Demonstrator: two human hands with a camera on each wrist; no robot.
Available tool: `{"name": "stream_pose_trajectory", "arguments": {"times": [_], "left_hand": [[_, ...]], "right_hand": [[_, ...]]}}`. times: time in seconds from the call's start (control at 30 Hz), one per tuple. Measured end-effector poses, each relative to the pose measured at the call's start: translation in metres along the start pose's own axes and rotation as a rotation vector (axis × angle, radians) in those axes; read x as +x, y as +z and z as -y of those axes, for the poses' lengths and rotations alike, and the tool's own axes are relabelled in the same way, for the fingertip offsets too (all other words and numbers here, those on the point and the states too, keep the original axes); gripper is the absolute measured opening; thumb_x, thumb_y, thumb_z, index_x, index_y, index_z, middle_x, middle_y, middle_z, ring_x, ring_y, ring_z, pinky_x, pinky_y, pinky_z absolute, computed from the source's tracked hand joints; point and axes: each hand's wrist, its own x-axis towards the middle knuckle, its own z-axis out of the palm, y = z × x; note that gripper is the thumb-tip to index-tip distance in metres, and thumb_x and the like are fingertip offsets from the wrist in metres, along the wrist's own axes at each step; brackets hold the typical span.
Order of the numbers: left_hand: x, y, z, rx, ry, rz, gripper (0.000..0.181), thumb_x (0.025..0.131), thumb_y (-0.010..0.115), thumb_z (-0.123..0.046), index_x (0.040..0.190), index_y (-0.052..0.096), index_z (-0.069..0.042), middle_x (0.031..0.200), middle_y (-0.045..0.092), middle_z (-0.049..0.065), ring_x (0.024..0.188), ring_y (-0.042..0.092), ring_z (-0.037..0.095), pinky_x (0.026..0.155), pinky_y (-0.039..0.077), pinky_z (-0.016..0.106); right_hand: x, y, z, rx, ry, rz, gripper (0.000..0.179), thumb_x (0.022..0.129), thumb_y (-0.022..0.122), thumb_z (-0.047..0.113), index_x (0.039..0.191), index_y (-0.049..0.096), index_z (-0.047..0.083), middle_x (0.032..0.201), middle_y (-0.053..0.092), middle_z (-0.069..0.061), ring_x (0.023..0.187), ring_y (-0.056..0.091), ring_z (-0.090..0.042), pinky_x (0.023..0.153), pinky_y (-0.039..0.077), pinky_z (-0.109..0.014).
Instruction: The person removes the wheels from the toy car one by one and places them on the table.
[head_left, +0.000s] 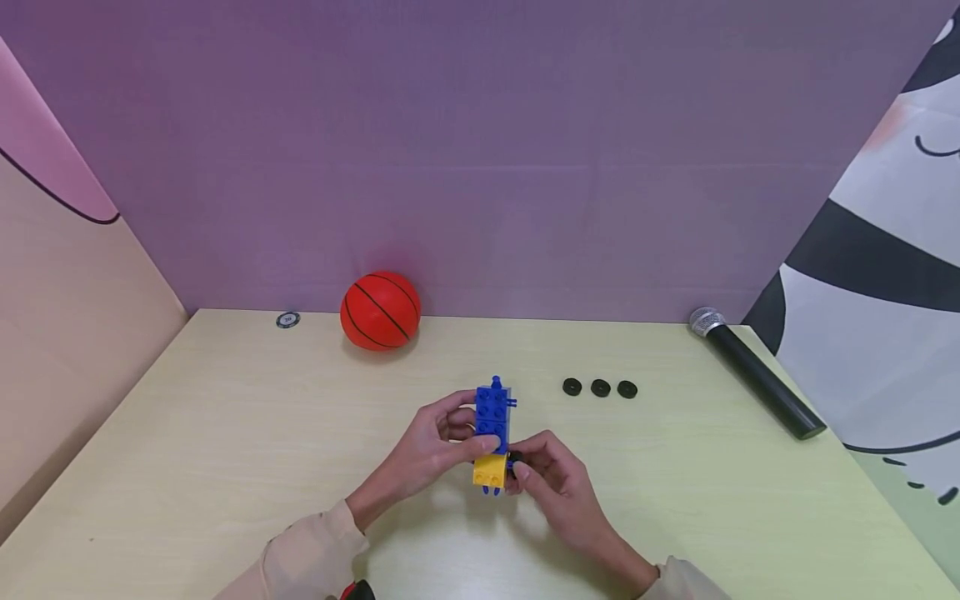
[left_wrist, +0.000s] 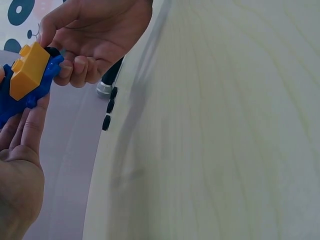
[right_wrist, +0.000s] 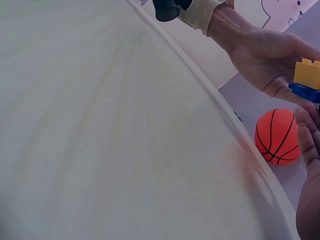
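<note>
My left hand (head_left: pixel 427 450) grips a toy-brick vehicle above the table, its thumb lying across the top. The vehicle has blue studded bricks (head_left: pixel 492 404), a sloped yellow brick (head_left: pixel 489 473) at the near end, and a blue base (left_wrist: pixel 47 75) with short side axles. At its near right side, my right hand (head_left: pixel 558 492) pinches a small black wheel (head_left: pixel 514 463) against the base. Fingers partly hide this wheel, so whether it is seated on the axle I cannot tell. Three loose black wheels, among them a middle wheel (head_left: pixel 601 388), lie in a row beyond my right hand.
A red toy basketball (head_left: pixel 380 311) sits at the table's back edge, with a round chip (head_left: pixel 287 319) to its left. A black microphone (head_left: pixel 765 382) lies along the right edge. Purple cloth (head_left: pixel 480 167) rises behind the table (head_left: pixel 225 467).
</note>
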Motion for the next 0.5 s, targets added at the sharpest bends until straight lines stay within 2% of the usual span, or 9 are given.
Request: {"name": "stream_pose_trajectory", "arguments": {"times": [0.3, 0.5], "left_hand": [[0.0006, -0.0005, 0.0008, -0.009, -0.009, 0.006, 0.062, 0.097, 0.074, -0.027, 0.145, 0.05, 0.004, 0.112, 0.072, 0.014, 0.095, 0.07, 0.023, 0.089, 0.058, 0.033], [0.0001, -0.0023, 0.0007, -0.009, 0.001, 0.005, 0.064, 0.097, 0.075, -0.029, 0.145, 0.05, 0.005, 0.113, 0.072, 0.015, 0.096, 0.071, 0.023, 0.089, 0.058, 0.034]], "right_hand": [[0.0001, -0.0012, -0.0031, 0.034, -0.043, 0.005, 0.018, 0.103, 0.043, -0.013, 0.12, 0.05, -0.014, 0.108, 0.07, 0.001, 0.087, 0.067, -0.012, 0.076, 0.061, -0.03], [0.0013, -0.0028, -0.0039, 0.062, -0.073, 0.015, 0.02, 0.102, 0.042, -0.014, 0.121, 0.05, -0.014, 0.105, 0.072, -0.004, 0.086, 0.068, -0.015, 0.074, 0.061, -0.032]]}}
